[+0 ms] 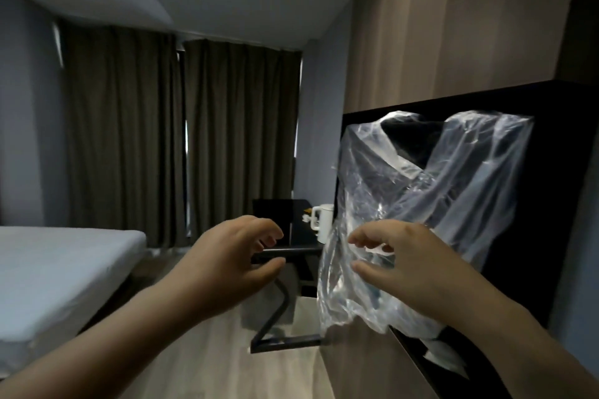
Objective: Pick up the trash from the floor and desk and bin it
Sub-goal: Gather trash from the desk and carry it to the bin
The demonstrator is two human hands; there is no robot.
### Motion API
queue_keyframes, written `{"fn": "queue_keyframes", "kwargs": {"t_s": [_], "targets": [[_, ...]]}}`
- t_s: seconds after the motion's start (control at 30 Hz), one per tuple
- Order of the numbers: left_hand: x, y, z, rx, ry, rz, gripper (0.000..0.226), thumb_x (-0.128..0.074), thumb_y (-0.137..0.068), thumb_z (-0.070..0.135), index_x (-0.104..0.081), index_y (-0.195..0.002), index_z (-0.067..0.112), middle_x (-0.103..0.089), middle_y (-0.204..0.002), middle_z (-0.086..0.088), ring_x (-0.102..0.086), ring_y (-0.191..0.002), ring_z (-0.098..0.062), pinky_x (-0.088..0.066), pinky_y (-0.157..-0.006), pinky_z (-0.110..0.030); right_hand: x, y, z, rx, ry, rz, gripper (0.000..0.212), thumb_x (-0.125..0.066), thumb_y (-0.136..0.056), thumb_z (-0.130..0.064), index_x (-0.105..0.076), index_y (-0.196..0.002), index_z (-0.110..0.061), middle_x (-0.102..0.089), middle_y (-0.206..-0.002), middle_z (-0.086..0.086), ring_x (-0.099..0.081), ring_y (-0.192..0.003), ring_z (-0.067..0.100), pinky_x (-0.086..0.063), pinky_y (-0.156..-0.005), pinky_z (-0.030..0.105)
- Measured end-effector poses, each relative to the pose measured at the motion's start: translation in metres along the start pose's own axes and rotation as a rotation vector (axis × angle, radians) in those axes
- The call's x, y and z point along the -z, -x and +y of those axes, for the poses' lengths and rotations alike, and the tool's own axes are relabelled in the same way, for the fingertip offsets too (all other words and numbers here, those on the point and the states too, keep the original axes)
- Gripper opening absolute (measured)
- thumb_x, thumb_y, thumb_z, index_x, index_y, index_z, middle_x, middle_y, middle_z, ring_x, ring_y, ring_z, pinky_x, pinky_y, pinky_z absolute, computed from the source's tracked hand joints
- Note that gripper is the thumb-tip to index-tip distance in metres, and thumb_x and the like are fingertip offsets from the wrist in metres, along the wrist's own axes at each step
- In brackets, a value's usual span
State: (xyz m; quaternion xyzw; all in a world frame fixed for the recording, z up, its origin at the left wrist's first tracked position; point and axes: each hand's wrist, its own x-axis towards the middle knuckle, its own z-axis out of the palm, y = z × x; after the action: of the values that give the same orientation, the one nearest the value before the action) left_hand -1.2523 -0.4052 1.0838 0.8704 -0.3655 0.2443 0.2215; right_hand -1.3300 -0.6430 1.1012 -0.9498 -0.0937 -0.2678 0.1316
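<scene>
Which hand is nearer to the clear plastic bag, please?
Right. The right hand pinches the clear plastic bag at its lower left part; the left hand is apart, to the bag's left, holding nothing.

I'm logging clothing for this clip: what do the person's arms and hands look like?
The left forearm and right forearm are bare up to the frame edge, with no sleeve in view. The left hand and right hand wear no gloves, and no watch, bracelet or ring shows.
</scene>
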Motion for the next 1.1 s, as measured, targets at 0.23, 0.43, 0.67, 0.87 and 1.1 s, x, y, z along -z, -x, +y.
{"fn": "queue_keyframes", "kwargs": {"t_s": [0.23, 0.43, 0.67, 0.87, 1.1], "targets": [[-0.043, -0.038, -0.037, 0.076, -0.018, 0.003, 0.033, -0.059, -0.083, 0.048, -0.057, -0.114, 0.036, -0.057, -0.103, 0.021, -0.054, -0.094, 0.006, -0.051, -0.085, -0.019, -0.041, -0.055, 0.051, 0.050, -0.017, -0.068, 0.028, -0.066, -0.082, -0.041, -0.064, -0.110, -0.035, -0.063, -0.102, -0.022, -0.055, -0.096, -0.008, -0.047, -0.085, 0.015], [-0.072, -0.072, -0.084, 0.110, -0.022, -0.007, 0.034, -0.059, -0.083, 0.049, -0.057, -0.114, 0.036, -0.057, -0.102, 0.020, -0.054, -0.093, 0.005, -0.050, -0.085, -0.019, -0.086, -0.101, 0.076, 0.060, 0.005, -0.115, 0.032, -0.063, -0.083, -0.046, -0.061, -0.114, -0.038, -0.060, -0.104, -0.026, -0.053, -0.097, -0.011, -0.047, -0.086, 0.012], [-0.098, -0.119, -0.172, 0.112, -0.012, -0.015, 0.036, -0.059, -0.084, 0.047, -0.055, -0.118, 0.035, -0.056, -0.105, 0.021, -0.054, -0.094, 0.005, -0.049, -0.084, -0.016, -0.149, -0.185, 0.081, 0.078, 0.061, -0.142, 0.031, -0.061, -0.084, -0.048, -0.059, -0.113, -0.039, -0.058, -0.101, -0.028, -0.052, -0.093, -0.011, -0.044, -0.081, 0.010], [-0.093, -0.169, -0.277, 0.102, -0.011, -0.003, 0.038, -0.059, -0.085, 0.046, -0.055, -0.120, 0.033, -0.058, -0.107, 0.018, -0.054, -0.097, 0.003, -0.049, -0.086, -0.017, -0.205, -0.287, 0.065, 0.062, 0.066, -0.138, 0.027, -0.062, -0.084, -0.044, -0.061, -0.111, -0.037, -0.059, -0.100, -0.025, -0.054, -0.095, -0.006, -0.046, -0.082, 0.015], [-0.108, -0.213, -0.390, 0.107, 0.013, -0.053, 0.038, -0.058, -0.085, 0.048, -0.055, -0.121, 0.035, -0.057, -0.107, 0.021, -0.053, -0.097, 0.005, -0.048, -0.088, -0.018, -0.283, -0.384, 0.060, 0.058, 0.092, -0.163, 0.032, -0.061, -0.084, -0.046, -0.058, -0.115, -0.040, -0.056, -0.104, -0.027, -0.045, -0.091, -0.011, -0.033, -0.072, 0.002]]}}
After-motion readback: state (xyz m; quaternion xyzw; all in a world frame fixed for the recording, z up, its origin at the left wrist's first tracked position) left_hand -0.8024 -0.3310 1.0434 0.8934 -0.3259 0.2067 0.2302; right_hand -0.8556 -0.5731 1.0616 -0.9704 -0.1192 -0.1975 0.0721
